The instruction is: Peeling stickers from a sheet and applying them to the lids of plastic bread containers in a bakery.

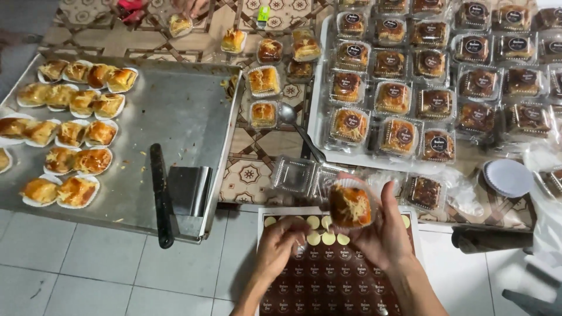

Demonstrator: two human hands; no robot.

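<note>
Brown sticker sheet (333, 281) lies under both hands: right hand (383, 234) pinches a boxed cheese pastry (350, 206) just above it, left hand (281, 243) picks at 1 sticker, which likely needs peeling and pressing onto the lid.

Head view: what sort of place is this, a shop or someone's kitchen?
Probably a small home bakery's packing spot on a tiled floor. A metal baking tray holds pastries in paper cups, boxed pastries lie in rows, and the right hand holds one boxed pastry over a sticker sheet.
</note>
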